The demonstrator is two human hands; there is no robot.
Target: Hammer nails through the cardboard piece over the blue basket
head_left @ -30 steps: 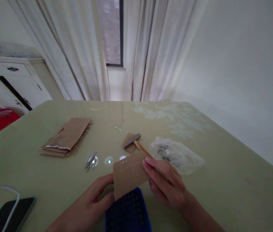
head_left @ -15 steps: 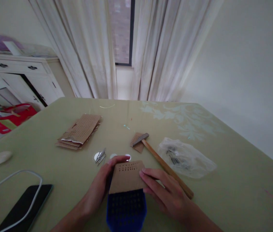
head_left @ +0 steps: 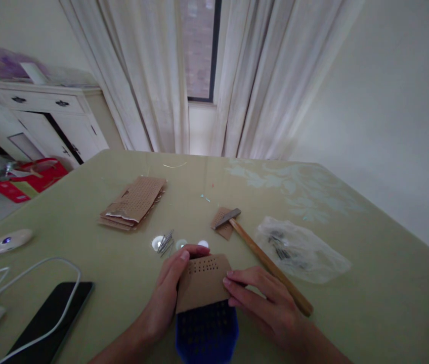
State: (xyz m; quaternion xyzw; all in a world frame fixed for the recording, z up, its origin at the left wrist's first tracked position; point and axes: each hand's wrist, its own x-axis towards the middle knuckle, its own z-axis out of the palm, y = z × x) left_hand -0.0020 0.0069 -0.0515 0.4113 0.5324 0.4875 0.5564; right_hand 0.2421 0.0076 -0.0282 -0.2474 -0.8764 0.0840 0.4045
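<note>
A piece of brown cardboard (head_left: 204, 284) with rows of punched holes along its far end lies over the far part of a dark blue octagonal holder (head_left: 207, 336) full of holes. My left hand (head_left: 164, 298) is closed round the cardboard's left side, its thumb at the far left corner and its fingers behind. Whether it grips the blue holder as well is hidden. At the right edge, the fingertips of my right hand (head_left: 265, 298) pinch the cardboard. A hammer (head_left: 263, 255) with a wooden handle lies just beyond my right hand, its head on a small holed cardboard scrap (head_left: 225, 231).
Several nails (head_left: 166, 242) lie by white round discs (head_left: 157, 243) past my left hand. A stack of holed cardboard (head_left: 134, 202) sits farther left. To the right is a clear plastic bag (head_left: 305, 250) with dark metal pieces; at left, a phone (head_left: 53, 321) under a white cable (head_left: 71, 298).
The view has shifted slightly, so everything appears a little farther right. My left thumb now shows at the cardboard's far left corner. Both hands keep hold of the cardboard.
</note>
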